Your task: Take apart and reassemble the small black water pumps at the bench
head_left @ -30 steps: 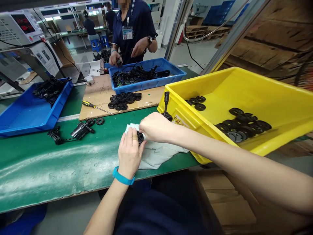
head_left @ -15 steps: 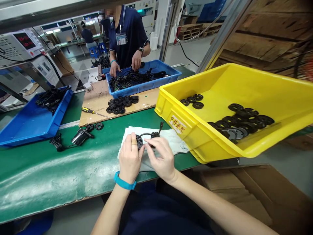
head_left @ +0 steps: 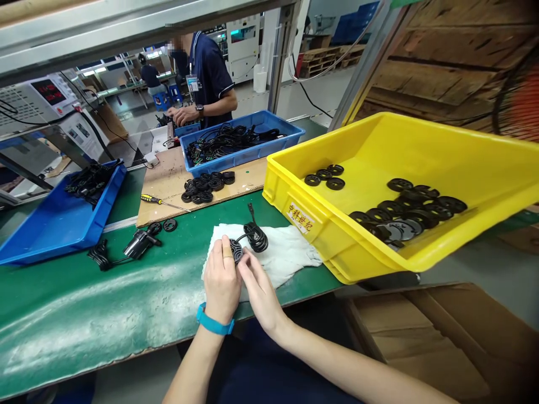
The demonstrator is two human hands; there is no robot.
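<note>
Over a white cloth [head_left: 284, 252] on the green bench, my left hand [head_left: 221, 276] is wrapped round a black round device with a curved-slot grille face [head_left: 237, 251]. Its body is mostly hidden by my fingers. A black cable runs from it to a tied coil [head_left: 255, 237] lying on the cloth. My right hand [head_left: 260, 286] has its fingers pressed together against the device's right edge, close to my left fingers. Further left lie a black cylindrical device with a cable [head_left: 141, 244] and two black slotted discs [head_left: 169, 225].
At right stands a yellow bin [head_left: 337, 247] with several black discs inside. A blue bin of cables [head_left: 248, 151] sits behind a screwdriver [head_left: 151, 198] and a cluster of round black parts [head_left: 202, 188]. Another blue bin [head_left: 63, 235] is at left. A co-worker [head_left: 210, 78] stands opposite.
My right fingers have drawn down and left from over the cable coil to the device's edge, uncovering the coil. The co-worker's hands have shifted left, away from the blue bin. The view has tilted slightly.
</note>
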